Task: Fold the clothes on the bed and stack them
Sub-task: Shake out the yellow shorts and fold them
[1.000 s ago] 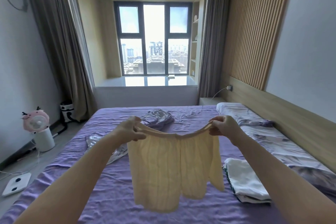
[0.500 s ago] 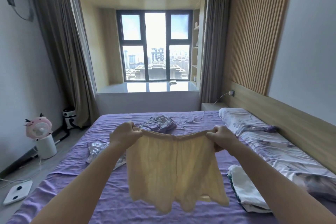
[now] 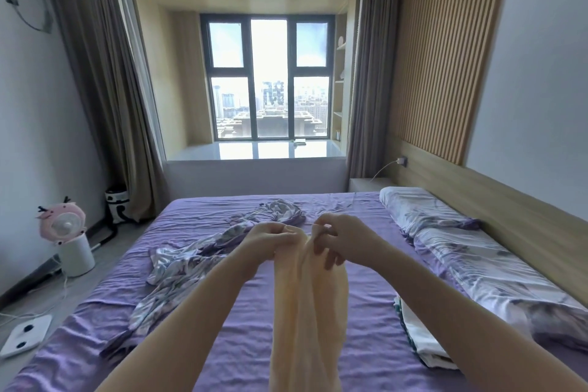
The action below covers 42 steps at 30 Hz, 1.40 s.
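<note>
Pinching the pale yellow knitted garment [image 3: 307, 305] together, left hand [image 3: 265, 240] and right hand [image 3: 342, 240] are halving it above the purple bed [image 3: 254, 344]; laying it flat likely follows.

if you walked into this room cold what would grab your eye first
The pale yellow garment hanging in the middle, pinched at its top by the left hand and right hand held close together above the purple bed. Next, the bright window straight ahead with a city view, and a crumpled floral garment sprawled on the bed's left side.
</note>
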Available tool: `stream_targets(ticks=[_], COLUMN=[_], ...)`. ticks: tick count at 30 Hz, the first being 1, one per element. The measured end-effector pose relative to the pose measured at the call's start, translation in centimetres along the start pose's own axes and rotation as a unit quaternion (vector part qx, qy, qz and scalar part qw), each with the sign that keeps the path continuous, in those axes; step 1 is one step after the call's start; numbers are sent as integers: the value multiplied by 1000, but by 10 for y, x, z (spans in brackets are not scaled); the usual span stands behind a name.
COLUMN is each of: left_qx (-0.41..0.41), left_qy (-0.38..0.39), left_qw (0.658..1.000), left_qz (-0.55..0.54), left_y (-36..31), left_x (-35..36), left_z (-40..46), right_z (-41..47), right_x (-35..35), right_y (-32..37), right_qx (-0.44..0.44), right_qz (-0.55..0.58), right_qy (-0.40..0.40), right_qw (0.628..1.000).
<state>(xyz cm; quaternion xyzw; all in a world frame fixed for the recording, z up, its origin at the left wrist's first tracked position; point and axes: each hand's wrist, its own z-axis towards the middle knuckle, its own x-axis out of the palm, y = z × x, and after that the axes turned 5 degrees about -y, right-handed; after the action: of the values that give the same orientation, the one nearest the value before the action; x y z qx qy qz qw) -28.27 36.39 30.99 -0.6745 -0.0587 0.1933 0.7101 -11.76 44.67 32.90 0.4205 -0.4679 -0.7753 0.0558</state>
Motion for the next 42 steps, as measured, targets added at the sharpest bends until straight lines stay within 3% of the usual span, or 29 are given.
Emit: stream_targets(ticks=[3,7,9,13,17,20,23,29,33,36,40,42], left_qx=[3,-16,-35,23,84,90,93,81,79,95,96,83], left_qy=[5,21,54,139,54,-9,-29,-58,-62,-46,-73,-88], left_qw=[1000,999,996,989,988,991,988,970,973,972,968,970], left_qz=[11,-25,-64,45,116,99,123,220,208,208,220,212], left_y=[0,1,0,0,-3,-9,-10,18,27,29,36,41], left_x=[-3,2,4,7,2,-9,-17,-34,-28,-20,-10,-8], left_z=[0,2,1,-3,7,16,21,32,34,39,42,45], right_z=[-1,0,0,0,-3,-9,-11,-4,-1,1,3,1], right_x=[-3,-2,-1,2,10,12,3,-13,-13,-5,3,5], right_y=[-1,-1,-3,-13,-22,-34,-33,-21,-13,-13,-12,-10], right_qx=[-92,-167,-166,-99,-30,-66,-77,-108,-164,-227,-241,-206], right_qz=[-135,-148,-152,-134,-139,-204,-226,-404,-308,-297,-193,-146], right_qy=[-57,-33,-40,-98,-48,30,45,41,87,80,48,47], right_qw=[985,974,974,981,989,976,970,907,933,924,950,966])
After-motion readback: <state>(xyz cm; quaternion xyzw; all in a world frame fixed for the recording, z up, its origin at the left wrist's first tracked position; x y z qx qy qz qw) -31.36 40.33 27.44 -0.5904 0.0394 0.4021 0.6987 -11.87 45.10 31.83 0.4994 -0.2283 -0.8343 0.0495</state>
